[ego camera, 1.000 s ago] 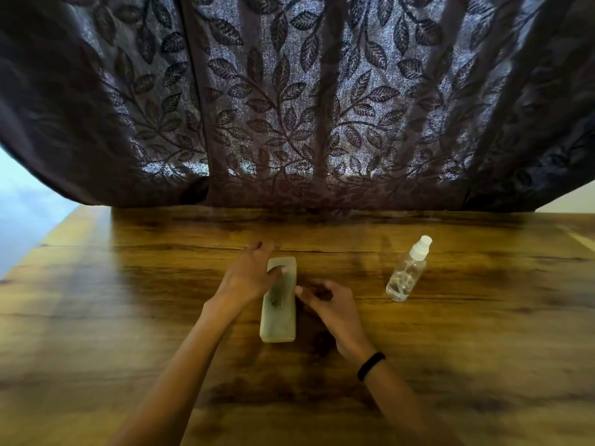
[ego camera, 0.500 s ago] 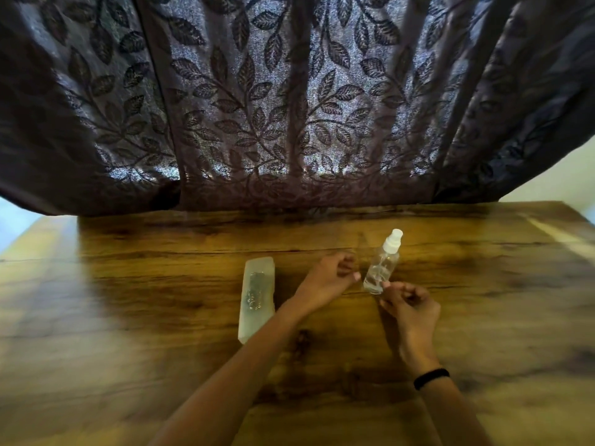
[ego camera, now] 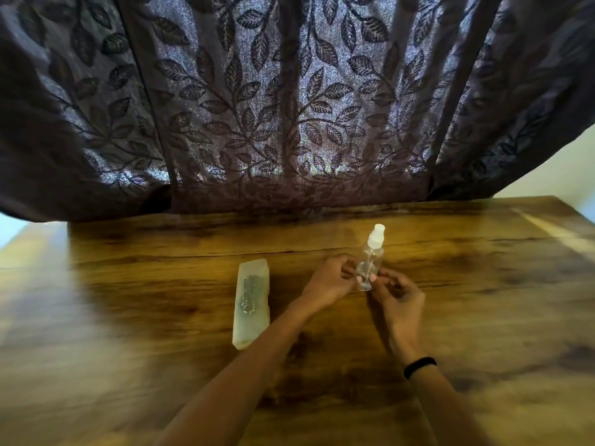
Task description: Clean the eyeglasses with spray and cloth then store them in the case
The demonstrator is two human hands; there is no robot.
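The left hand [ego camera: 331, 282] and the right hand [ego camera: 397, 296] are both curled loosely around the lower body of the spray bottle [ego camera: 370, 260], fingertips touching it from either side as it stands upright on the worktop [ego camera: 483, 284]. Clear, thin plastic and nearly empty, it probably handles light, smooth and tippy, so grip the barrel rather than the white nozzle. The translucent case [ego camera: 251, 302] lies closed just left of the hands.

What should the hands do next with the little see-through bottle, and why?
Probably lift the small clear plastic spray bottle with the white nozzle off the wooden table. Both the left hand and right hand already pinch its base, while the pale translucent glasses case lies shut beside them.
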